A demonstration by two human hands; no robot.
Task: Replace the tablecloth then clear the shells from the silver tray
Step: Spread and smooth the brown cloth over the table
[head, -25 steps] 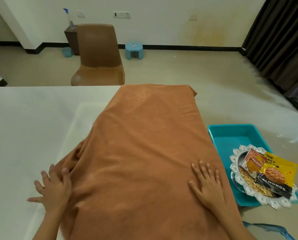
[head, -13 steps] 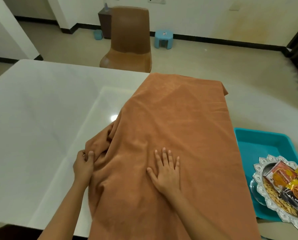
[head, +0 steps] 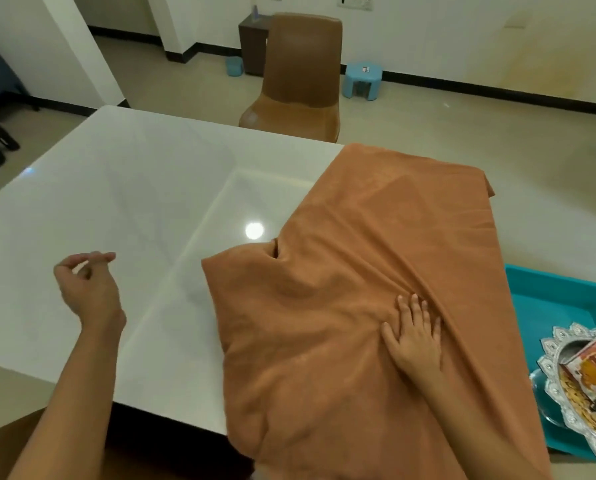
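Observation:
An orange-brown tablecloth [head: 376,237] lies folded over the right part of the white table [head: 123,188], its near end hanging over the front edge. My right hand [head: 414,337] presses flat on the cloth, fingers straight. Over the bare tabletop well left of the cloth hovers my left hand [head: 87,289], fingers loosely curled and holding nothing. At the right edge a silver tray [head: 554,355] holds shells and snack packets [head: 591,368], partly cut off by the frame.
The silver tray sits in a teal plastic bin [head: 549,296] to the right of the table. A brown chair [head: 300,81] stands at the table's far side, a small blue stool [head: 362,79] behind it. Dark objects lie on the floor at far left.
My left hand has let go of the cloth's left edge and moved left over the bare table. The cloth's near left corner now lies flatter. My right hand stays pressed on the cloth.

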